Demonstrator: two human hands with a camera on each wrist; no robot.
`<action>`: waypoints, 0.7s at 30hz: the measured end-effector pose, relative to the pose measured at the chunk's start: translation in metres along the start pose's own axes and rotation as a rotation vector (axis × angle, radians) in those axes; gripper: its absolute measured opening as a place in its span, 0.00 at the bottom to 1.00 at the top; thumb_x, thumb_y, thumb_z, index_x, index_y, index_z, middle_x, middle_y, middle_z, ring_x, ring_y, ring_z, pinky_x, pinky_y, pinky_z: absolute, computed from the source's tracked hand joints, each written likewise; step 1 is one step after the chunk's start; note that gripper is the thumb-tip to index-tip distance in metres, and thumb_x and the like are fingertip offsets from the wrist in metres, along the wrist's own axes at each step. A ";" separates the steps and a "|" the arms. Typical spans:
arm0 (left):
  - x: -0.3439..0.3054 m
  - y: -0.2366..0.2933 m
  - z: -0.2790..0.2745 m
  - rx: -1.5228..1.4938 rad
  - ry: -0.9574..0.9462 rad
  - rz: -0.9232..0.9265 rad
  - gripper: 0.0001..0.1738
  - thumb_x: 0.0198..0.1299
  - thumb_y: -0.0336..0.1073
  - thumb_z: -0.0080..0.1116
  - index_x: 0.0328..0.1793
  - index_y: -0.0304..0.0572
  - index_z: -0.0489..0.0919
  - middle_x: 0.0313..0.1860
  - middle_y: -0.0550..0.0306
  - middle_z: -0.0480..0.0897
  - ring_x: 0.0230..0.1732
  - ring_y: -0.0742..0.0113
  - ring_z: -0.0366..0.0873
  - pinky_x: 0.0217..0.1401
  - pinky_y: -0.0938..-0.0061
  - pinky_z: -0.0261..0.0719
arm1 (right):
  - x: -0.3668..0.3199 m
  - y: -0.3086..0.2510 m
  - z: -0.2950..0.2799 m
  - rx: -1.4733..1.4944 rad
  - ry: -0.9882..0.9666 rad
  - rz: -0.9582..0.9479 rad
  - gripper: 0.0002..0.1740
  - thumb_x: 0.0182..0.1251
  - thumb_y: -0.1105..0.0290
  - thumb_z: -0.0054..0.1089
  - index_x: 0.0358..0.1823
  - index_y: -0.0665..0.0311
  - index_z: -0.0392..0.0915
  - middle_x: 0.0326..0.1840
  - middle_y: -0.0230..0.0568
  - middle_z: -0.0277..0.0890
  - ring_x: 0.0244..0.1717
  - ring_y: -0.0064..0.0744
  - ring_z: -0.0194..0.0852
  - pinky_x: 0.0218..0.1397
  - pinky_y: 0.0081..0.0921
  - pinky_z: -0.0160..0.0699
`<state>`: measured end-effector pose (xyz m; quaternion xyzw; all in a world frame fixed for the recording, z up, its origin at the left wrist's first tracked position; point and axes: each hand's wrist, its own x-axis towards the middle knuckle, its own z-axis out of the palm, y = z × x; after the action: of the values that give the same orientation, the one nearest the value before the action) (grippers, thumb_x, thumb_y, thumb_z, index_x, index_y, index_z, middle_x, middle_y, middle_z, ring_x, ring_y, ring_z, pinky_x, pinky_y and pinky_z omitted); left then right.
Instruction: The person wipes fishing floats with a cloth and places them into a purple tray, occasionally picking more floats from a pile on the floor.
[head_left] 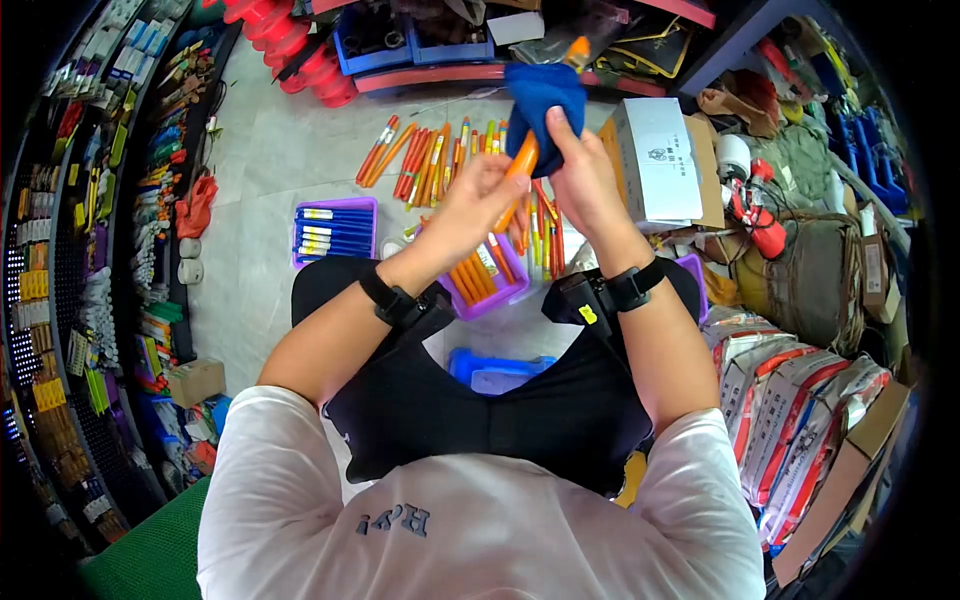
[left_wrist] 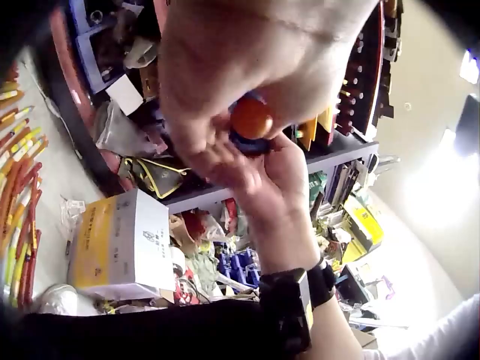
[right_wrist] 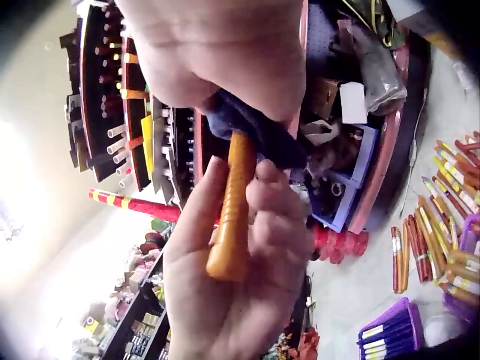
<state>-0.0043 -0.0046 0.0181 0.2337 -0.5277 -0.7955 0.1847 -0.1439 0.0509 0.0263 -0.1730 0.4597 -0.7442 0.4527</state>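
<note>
While in hands [head_left: 475, 200] [head_left: 588, 180], cloth [head_left: 545, 95] around tool [head_left: 523, 158]

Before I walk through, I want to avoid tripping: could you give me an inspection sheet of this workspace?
Surface: pale floor, with loose sticks in orange, red and yellow lying on it.
Job's things: orange handle, with blue cloth wrapped around part of the tool.
Clutter: purple trays of sticks on the floor; white box to the right.
Hands: left hand grips the handle; right hand grips the cloth.
Cables: thin cord-like strand near the front shelf.
Surroundings: stocked rack left, striped sacks right.
</note>
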 end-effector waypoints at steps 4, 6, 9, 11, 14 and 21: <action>-0.005 -0.006 0.001 0.007 -0.157 -0.228 0.15 0.71 0.45 0.47 0.44 0.41 0.67 0.24 0.63 0.71 0.21 0.76 0.68 0.22 0.80 0.65 | 0.004 0.004 -0.007 -0.154 0.034 -0.087 0.20 0.72 0.54 0.51 0.42 0.66 0.78 0.37 0.28 0.77 0.36 0.17 0.69 0.43 0.19 0.69; -0.002 -0.015 -0.001 0.146 -0.110 -0.153 0.10 0.71 0.43 0.46 0.46 0.46 0.66 0.23 0.68 0.65 0.20 0.80 0.61 0.20 0.83 0.57 | -0.002 0.006 -0.004 -0.316 -0.034 -0.007 0.19 0.72 0.55 0.51 0.46 0.66 0.78 0.41 0.30 0.77 0.40 0.18 0.71 0.47 0.19 0.69; 0.000 -0.022 -0.006 0.302 -0.077 -0.092 0.08 0.71 0.42 0.46 0.48 0.49 0.66 0.23 0.70 0.62 0.19 0.83 0.56 0.20 0.85 0.53 | -0.003 0.009 -0.002 -0.428 -0.112 0.026 0.19 0.72 0.55 0.51 0.46 0.65 0.79 0.39 0.28 0.77 0.38 0.16 0.70 0.44 0.17 0.69; 0.000 -0.018 -0.009 0.309 -0.094 -0.099 0.09 0.71 0.43 0.46 0.48 0.48 0.66 0.23 0.71 0.62 0.19 0.83 0.55 0.20 0.85 0.53 | 0.000 0.005 -0.004 -0.383 -0.155 0.035 0.19 0.72 0.55 0.51 0.46 0.65 0.79 0.38 0.28 0.78 0.37 0.15 0.70 0.44 0.17 0.69; -0.003 0.003 -0.010 0.188 -0.186 -0.154 0.10 0.71 0.43 0.45 0.48 0.48 0.65 0.23 0.70 0.62 0.19 0.83 0.55 0.20 0.84 0.51 | 0.002 0.005 -0.003 -0.275 -0.093 0.016 0.19 0.72 0.56 0.51 0.46 0.66 0.78 0.38 0.28 0.78 0.37 0.16 0.71 0.44 0.16 0.70; -0.006 -0.009 -0.009 0.249 -0.169 -0.168 0.10 0.72 0.44 0.45 0.47 0.47 0.63 0.22 0.69 0.61 0.18 0.82 0.54 0.19 0.83 0.51 | 0.008 0.013 -0.007 -0.355 -0.012 0.009 0.20 0.73 0.55 0.50 0.47 0.67 0.78 0.41 0.30 0.78 0.40 0.17 0.71 0.47 0.18 0.71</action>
<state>0.0055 -0.0047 0.0077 0.2302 -0.6145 -0.7534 0.0420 -0.1462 0.0460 0.0105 -0.2526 0.5819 -0.6483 0.4212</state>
